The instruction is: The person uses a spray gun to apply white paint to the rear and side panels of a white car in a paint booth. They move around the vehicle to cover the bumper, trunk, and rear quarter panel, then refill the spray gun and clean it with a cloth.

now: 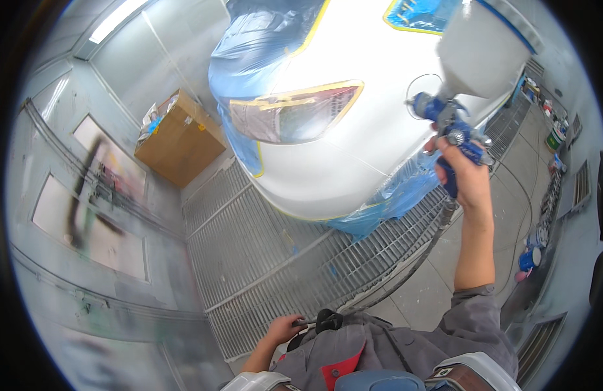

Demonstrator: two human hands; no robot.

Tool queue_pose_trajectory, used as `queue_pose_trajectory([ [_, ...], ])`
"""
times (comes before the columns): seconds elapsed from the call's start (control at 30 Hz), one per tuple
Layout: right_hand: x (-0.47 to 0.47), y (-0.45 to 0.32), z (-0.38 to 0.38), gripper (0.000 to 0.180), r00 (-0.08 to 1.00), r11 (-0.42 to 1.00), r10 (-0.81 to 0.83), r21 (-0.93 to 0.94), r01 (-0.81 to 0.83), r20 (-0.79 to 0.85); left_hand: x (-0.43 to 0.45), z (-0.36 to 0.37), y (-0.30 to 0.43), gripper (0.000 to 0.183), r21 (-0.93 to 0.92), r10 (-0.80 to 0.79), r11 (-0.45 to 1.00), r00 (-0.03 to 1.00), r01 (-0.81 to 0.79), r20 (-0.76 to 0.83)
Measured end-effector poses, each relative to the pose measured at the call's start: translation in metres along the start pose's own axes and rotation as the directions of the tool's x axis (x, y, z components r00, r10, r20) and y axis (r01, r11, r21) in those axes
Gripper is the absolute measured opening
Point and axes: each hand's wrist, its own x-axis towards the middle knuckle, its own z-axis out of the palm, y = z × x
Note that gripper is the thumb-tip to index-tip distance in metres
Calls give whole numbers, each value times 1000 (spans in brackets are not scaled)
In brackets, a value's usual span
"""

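Observation:
My right hand (460, 168) is closed round the grip of a blue paint spray gun (450, 122), held up at the upper right with its nozzle pointing left. A large translucent cup (482, 51) sits on top of the gun. Beyond it stands a white car body (326, 181), with a headlight (301, 115) covered by paper and yellow tape, and blue masking film (252, 63) around it. Low in the view, near my waist, my left hand (284, 328) is closed on a dark air hose (304, 322). The hose (419, 261) runs up to the gun's grip.
Metal floor grating (262, 273) lies under and before the car. An open cardboard box (181, 141) with plastic and paper in it stands at the left by the booth wall (169, 264). Cans, among them a blue one (529, 259), line the right wall. A thin cable crosses the floor tiles.

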Motion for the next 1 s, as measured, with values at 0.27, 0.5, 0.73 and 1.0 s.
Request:
queue_pose_trajectory([
  [0.27, -1, 22, -45, 33, 894, 995, -98, -40, 89, -438, 35, -47, -35, 38, 28, 28, 999, 993, -31, 111],
  [0.5, -126, 118, -104, 34, 494, 998, -5, 28, 60, -869, 119, -134, -128, 37, 98, 64, 990, 940, -102, 335],
  [0.73, -402, 350, 56, 29, 122, 836, 535, 545, 71, -836, 243, -259, -383, 34, 355, 70, 883, 832, -308, 550],
  [1.0, -543, 509, 418, 32, -282, 558, 828, 757, 340, -484, 309, -427, -627, 33, 473, -85, 812, 733, -342, 675],
])
